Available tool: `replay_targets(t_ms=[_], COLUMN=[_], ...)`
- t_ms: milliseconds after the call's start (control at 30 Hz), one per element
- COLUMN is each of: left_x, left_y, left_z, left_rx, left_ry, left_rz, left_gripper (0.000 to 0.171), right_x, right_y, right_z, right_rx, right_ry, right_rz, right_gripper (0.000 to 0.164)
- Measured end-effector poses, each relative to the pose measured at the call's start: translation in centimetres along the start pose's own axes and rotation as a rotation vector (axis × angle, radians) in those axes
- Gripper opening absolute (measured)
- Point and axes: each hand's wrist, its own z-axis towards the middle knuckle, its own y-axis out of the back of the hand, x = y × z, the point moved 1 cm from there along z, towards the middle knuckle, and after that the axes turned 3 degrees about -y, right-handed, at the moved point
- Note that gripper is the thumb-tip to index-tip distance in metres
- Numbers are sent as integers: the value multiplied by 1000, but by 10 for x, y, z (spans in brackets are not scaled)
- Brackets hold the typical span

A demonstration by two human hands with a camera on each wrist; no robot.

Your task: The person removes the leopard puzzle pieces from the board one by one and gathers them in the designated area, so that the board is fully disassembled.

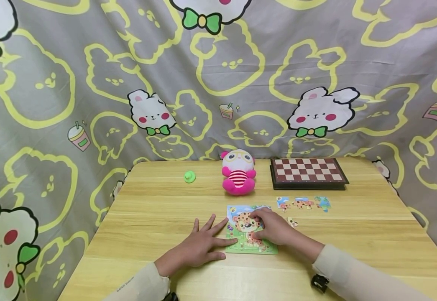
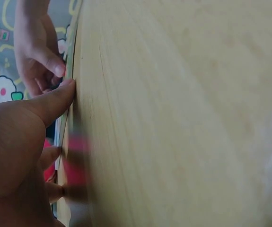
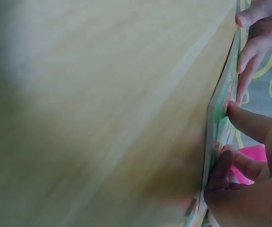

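A leopard jigsaw puzzle (image 1: 234,247) lies flat on the table, its green lower border toward me. My left hand (image 1: 201,246) is spread with straight fingers at the puzzle's left side, some fingertips resting on its edge. In the left wrist view, the left thumb (image 2: 60,97) reaches the board's near edge. Over the puzzle's right half, my right hand (image 1: 276,225) holds a puzzle piece (image 1: 258,226) at the leopard's face between thumb and bent fingers. The right wrist view shows the right thumb (image 3: 247,122) touching the board's surface; the palm hides part of the picture.
Several loose puzzle pieces (image 1: 302,203) lie beyond my right hand, with one piece (image 1: 292,222) by its wrist. Farther back on the wooden table (image 1: 158,234) are a pink panda plush (image 1: 238,173), a green duck toy (image 1: 190,177) and a checkered board game box (image 1: 308,172). A patterned curtain encloses the table.
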Motion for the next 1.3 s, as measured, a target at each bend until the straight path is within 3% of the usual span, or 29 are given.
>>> replay_targets(t_ms=[200,500,833,1300], left_x=[1,1,2,1], left_y=[0,1,-2,-1], left_z=[0,1,1,0], left_rx=[-1,2,4,-4], left_ry=[-8,-8,-2,-12], left_rz=[-4,-4,-2,4], left_gripper=[50,50,49,50], right_x=[5,8,7,5], right_y=[0,6,3,1], right_z=[5,8,6,3], right_rx=[39,87,29,7], right_ry=[-39,-27,-21,5], right_rz=[-6,46,89,224], right_gripper=[53,50,54,44])
